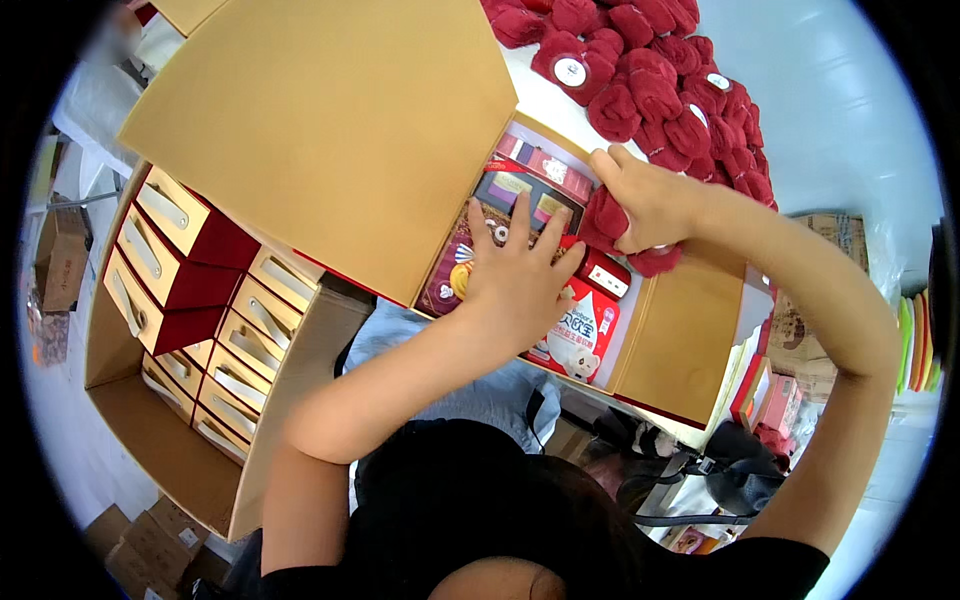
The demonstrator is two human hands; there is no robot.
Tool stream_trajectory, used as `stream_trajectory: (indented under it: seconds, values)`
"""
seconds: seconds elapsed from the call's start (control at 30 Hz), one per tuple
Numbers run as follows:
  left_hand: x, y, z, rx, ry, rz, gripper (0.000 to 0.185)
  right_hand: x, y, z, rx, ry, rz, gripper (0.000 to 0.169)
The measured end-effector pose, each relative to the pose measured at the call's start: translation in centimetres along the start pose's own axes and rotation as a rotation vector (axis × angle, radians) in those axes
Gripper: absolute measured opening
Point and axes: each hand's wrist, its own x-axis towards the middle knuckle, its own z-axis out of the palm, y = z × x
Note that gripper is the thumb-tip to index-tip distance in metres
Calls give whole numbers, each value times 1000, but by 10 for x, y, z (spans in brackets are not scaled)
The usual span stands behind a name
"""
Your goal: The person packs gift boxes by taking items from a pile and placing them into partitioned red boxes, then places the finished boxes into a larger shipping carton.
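A gold-lined gift box (675, 330) lies open in front of me, its large lid panel (337, 135) folded out to the left. My left hand (517, 292) spreads its fingers over the packed items and seems to rest on them. Beneath and around it are a dark purple packet (442, 289), a dark tray with a clear window (517, 184), a pink box (551, 165) and a red-and-white printed packet (581, 337). My right hand (652, 199) grips a dark red plush roll (604, 217) at the box's right side, beside a small red cylinder (606, 274).
More dark red plush rolls (652, 82) are heaped on the white table beyond the box. At left, a large cardboard carton (281, 420) holds several red-and-gold boxes (161, 255) with pale strap handles. Flattened cardboard (161, 544) lies on the floor at lower left.
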Motion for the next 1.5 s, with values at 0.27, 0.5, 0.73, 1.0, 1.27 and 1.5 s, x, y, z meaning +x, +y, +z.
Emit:
stream_trajectory:
  seconds: [0.27, 0.5, 0.73, 1.0, 1.27, 1.5]
  values:
    - [1, 3, 3, 22, -1, -50, 51, -44, -10, 17, -26, 390, -95, 72]
    - [0, 3, 4, 14, 64, -63, 50, -60, -12, 17, 31, 134, -92, 49]
    - [2, 5, 1, 28, 72, -25, 48, -38, 31, 12, 534, -202, -88, 43]
    - [17, 28, 5, 10, 112, 207, 58, -38, 27, -18, 281, -154, -104, 36]
    - [14, 32, 5, 34, -14, 185, 60, -42, 45, 11, 147, -169, -250, 32]
    - [10, 32, 3, 120, -48, 199, 61, -48, 22, 9, -28, -219, -149, 30]
